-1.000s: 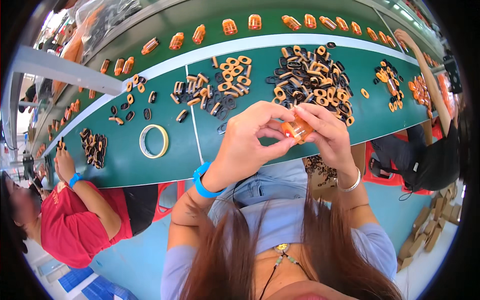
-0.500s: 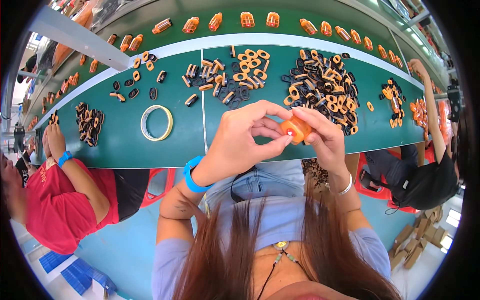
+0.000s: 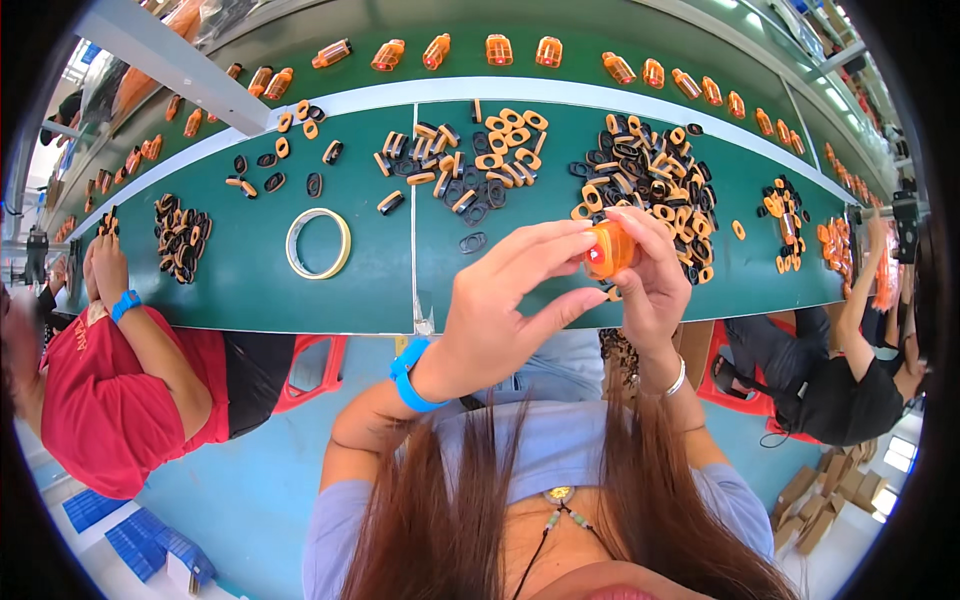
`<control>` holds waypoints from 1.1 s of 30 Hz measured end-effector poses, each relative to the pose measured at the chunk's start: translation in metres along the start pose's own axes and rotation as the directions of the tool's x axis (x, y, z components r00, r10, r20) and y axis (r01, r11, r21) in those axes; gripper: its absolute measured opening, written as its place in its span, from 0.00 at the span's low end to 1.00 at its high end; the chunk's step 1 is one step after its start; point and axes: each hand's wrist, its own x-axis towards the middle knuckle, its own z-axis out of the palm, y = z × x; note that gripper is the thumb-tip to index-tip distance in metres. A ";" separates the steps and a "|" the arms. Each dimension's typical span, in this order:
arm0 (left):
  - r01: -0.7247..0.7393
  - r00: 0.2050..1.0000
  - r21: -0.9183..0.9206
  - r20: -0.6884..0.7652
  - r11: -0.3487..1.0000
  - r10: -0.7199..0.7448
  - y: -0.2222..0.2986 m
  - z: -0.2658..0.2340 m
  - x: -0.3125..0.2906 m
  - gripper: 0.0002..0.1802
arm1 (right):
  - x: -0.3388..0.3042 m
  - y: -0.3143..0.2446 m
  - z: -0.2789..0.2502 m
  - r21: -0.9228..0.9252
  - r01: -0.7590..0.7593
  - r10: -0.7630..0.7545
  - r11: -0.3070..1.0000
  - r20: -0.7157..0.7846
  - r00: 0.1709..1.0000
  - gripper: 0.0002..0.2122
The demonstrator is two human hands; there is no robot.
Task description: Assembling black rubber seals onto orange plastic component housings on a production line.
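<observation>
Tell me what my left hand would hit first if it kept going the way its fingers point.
The small orange plastic part that both hands hold; the left hand already touches it. Beyond lies the right hand.

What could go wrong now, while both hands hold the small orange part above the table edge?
1. The orange part is pinched only by fingertips of the left hand and right hand, near the edge of the green table; if it slips, it may fall to the floor.
2. The pile of orange and black rings lies just behind the hands; a quick move forward could scatter them.
</observation>
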 end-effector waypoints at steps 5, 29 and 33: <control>-0.236 0.970 0.329 0.028 0.915 0.240 -0.006 -0.003 0.003 0.24 | -0.005 -0.003 -0.001 -0.202 0.037 -0.036 0.979 0.011 0.999 0.19; 0.402 0.913 -0.043 -0.053 0.915 -0.404 -0.040 -0.033 -0.008 0.14 | -0.071 0.066 -0.302 -0.724 -0.626 -0.265 0.289 -0.689 0.675 0.15; 0.380 0.922 -0.024 -0.071 0.925 -0.381 -0.043 -0.036 -0.008 0.15 | -0.057 0.065 -0.325 -0.866 -0.491 -0.340 -0.088 -0.438 0.832 0.15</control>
